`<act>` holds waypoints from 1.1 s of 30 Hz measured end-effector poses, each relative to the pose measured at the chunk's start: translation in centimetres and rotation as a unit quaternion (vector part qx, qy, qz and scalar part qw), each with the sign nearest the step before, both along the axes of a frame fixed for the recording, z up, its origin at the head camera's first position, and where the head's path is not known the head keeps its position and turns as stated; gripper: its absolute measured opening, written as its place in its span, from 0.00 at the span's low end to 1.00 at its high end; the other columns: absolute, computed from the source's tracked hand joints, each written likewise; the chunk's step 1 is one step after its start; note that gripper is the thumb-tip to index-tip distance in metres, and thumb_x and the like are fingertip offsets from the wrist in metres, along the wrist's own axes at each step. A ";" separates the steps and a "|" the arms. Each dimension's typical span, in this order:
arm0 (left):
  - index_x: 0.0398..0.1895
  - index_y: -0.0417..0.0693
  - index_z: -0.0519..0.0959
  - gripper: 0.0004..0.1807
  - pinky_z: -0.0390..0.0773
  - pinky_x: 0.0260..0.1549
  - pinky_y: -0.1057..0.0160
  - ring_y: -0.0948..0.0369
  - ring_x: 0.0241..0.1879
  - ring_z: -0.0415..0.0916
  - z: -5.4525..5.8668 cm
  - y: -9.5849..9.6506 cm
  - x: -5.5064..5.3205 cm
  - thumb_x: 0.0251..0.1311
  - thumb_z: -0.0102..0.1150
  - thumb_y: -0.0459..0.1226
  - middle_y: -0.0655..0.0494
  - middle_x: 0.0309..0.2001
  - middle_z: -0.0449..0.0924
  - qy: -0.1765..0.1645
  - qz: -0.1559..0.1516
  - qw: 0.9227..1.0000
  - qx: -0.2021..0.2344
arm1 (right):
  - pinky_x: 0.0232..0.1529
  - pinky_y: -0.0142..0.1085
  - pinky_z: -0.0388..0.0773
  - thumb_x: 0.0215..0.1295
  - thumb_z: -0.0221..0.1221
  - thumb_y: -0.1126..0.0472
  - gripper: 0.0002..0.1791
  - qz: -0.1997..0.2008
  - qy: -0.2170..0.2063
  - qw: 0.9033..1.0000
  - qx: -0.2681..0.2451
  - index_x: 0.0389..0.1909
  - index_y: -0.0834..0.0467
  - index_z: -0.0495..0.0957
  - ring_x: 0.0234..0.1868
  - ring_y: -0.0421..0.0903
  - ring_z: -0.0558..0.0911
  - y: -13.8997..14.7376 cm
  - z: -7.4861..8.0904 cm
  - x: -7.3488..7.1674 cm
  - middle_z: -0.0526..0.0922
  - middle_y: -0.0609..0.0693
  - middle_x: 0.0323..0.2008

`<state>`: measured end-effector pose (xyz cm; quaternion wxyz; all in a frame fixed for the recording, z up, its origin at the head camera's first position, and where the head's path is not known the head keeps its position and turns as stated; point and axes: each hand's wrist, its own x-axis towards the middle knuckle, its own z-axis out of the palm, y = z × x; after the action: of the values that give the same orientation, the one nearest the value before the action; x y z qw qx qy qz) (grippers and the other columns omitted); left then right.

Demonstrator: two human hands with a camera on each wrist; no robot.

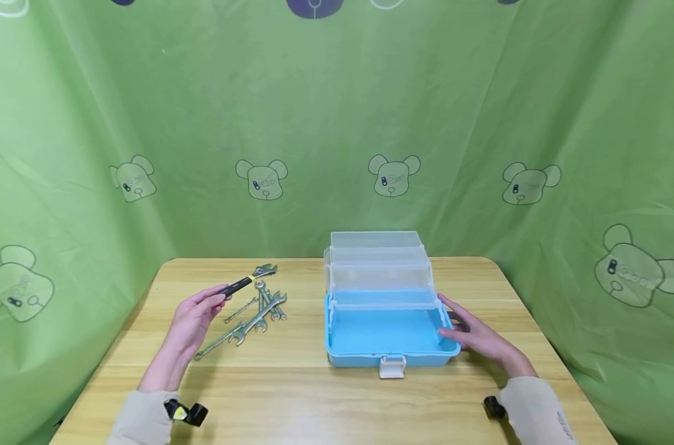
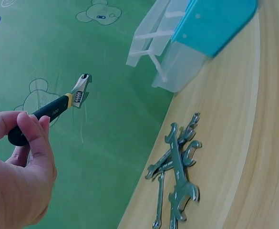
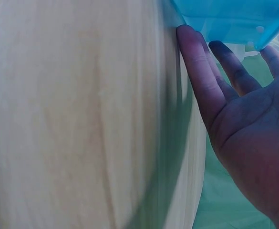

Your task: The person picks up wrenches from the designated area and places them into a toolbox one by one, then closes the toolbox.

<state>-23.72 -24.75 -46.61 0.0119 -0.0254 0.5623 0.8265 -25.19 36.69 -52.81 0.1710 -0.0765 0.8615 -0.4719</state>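
Green curtains (image 1: pixel 315 93) printed with round-eared animal heads (image 1: pixel 265 180) enclose a wood-grain table (image 1: pixel 292 402) on three sides.

The left grip (image 1: pixel 195 314) is pinching with thumb and fingers (image 2: pixel 36 138), its wrist (image 1: pixel 171 363) sitting just below. Well to its right, the right grip (image 1: pixel 478 340) is holding its fingers (image 3: pixel 237 71) extended, thumb standing apart from them.

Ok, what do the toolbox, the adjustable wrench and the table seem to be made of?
Toolbox: probably plastic, smooth and evenly blue; its trays look like clear plastic, frosted, since colour shows through.
Adjustable wrench: shiny, silvery metal head; black handle, perhaps rubber or plastic, with a yellow band.
Table: pale, smooth-looking wood grain; solid wood or printed laminate, I can't tell.
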 end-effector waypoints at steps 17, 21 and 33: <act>0.57 0.39 0.82 0.16 0.83 0.47 0.72 0.66 0.39 0.82 -0.8 4.6 -1.1 0.67 0.59 0.26 0.58 0.47 0.88 -0.016 -0.025 0.999 -0.022 | 0.63 0.70 0.74 0.75 0.60 0.49 0.49 -0.005 0.000 1.000 0.003 0.84 0.33 0.38 0.77 0.79 0.51 0.0 -0.3 0.0 0.42 0.71 0.81; 0.59 0.33 0.80 0.18 0.83 0.45 0.73 0.66 0.38 0.82 -1.0 6.1 -1.5 0.66 0.60 0.25 0.57 0.48 0.87 -0.018 -0.027 0.999 -0.022 | 0.63 0.70 0.74 0.75 0.60 0.50 0.49 -0.004 0.002 1.000 0.000 0.84 0.33 0.38 0.77 0.79 0.51 0.0 -0.3 0.0 0.43 0.71 0.81; 0.64 0.28 0.74 0.24 0.84 0.50 0.70 0.65 0.40 0.82 -1.4 10.5 -2.3 0.65 0.63 0.27 0.53 0.49 0.83 -0.018 -0.075 0.996 -0.040 | 0.64 0.72 0.71 0.75 0.60 0.50 0.48 -0.005 0.006 1.000 -0.006 0.84 0.34 0.38 0.77 0.79 0.51 0.0 -0.3 0.0 0.42 0.71 0.81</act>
<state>-25.97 -14.26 -48.00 0.0836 0.0014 0.5948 0.7995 -25.22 36.70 -53.13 0.1628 -0.0766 0.8602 -0.4772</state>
